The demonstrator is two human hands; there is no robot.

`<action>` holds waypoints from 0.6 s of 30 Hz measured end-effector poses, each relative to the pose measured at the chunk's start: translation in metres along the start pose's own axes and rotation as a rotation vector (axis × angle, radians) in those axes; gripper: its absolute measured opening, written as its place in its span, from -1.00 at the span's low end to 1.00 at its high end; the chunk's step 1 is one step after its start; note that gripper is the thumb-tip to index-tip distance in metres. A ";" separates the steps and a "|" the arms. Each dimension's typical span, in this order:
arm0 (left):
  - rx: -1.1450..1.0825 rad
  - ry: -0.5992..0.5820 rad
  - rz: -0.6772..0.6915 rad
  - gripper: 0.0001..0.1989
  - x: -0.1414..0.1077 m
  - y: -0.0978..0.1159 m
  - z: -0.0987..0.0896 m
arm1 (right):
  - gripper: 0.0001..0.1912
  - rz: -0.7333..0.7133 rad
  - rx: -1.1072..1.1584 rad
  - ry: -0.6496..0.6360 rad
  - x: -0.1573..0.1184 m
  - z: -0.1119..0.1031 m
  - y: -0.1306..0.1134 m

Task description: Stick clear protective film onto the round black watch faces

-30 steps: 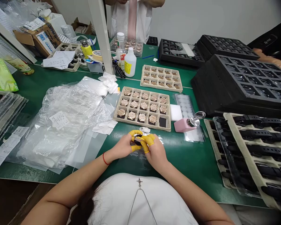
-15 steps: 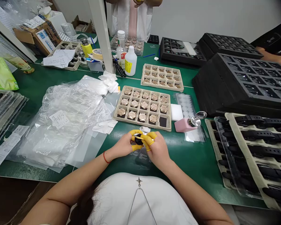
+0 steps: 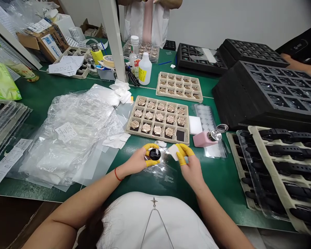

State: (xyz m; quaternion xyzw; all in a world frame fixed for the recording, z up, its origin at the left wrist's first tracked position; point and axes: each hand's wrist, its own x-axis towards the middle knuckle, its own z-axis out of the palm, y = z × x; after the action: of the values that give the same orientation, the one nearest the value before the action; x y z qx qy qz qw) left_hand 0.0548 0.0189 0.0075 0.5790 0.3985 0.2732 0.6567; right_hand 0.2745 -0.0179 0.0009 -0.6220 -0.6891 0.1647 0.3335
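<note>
Probably light, stiff and slick (its face looks glossy), the black disc (image 3: 154, 155) near the tray (image 3: 180, 135) is best held by its rim, where the left hand (image 3: 139, 160) pinches it between curved fingers, while the right hand (image 3: 192, 168) pinches a soft-looking white pad (image 3: 173, 151).

Your surface (image 3: 197, 169) is green, finger cots (image 3: 151, 162) yellow, disc (image 3: 154, 154) blk w/ wht print, bottle (image 3: 202, 139) pink, wristband (image 3: 116, 174) red.
</note>
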 end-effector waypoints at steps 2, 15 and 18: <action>-0.002 -0.008 -0.019 -0.50 -0.001 0.001 0.001 | -0.67 0.058 -0.106 -0.022 0.002 -0.002 0.018; 0.129 -0.034 0.000 -0.31 -0.005 0.002 0.001 | -0.61 0.214 0.186 0.043 0.050 0.018 -0.008; 0.168 -0.019 0.015 -0.43 -0.005 0.003 -0.003 | -0.65 0.296 -0.130 0.081 0.074 0.004 0.023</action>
State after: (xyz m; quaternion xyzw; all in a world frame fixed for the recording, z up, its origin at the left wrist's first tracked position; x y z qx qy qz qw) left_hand 0.0501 0.0172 0.0113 0.6376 0.4095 0.2384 0.6074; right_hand 0.2888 0.0580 0.0025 -0.7430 -0.5851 0.1419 0.2922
